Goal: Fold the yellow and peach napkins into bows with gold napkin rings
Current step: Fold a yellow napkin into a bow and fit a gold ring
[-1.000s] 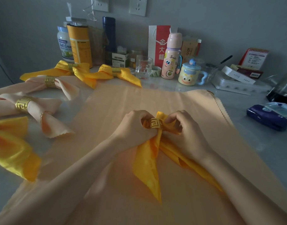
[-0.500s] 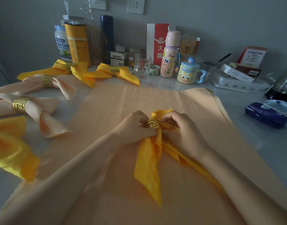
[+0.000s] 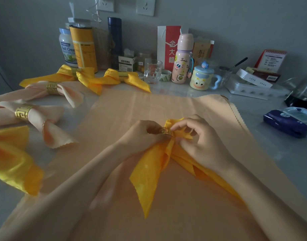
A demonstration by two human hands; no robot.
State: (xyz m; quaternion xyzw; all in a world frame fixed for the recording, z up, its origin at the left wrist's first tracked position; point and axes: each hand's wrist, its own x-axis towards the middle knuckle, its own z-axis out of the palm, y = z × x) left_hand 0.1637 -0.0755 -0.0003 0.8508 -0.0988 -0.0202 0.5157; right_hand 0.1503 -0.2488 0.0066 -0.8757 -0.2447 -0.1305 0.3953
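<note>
A yellow napkin lies on a flat peach napkin in the middle of the table, its two tails pointing toward me. A gold napkin ring sits around its gathered middle. My left hand grips the ring and the cloth at its left side. My right hand pinches the yellow fold that sticks out of the ring on the right. Finished bows lie to the left: two peach ones with gold rings and two yellow ones at the back.
Another yellow napkin lies at the left edge. Along the back wall stand jars, a glass, a pink bottle, a lidded face mug and boxes. A blue wipes pack lies at the right.
My right hand has loosened its curl and now pinches the yellow fold with fingertips, pulling it to the right. My left hand stays on the ring.
</note>
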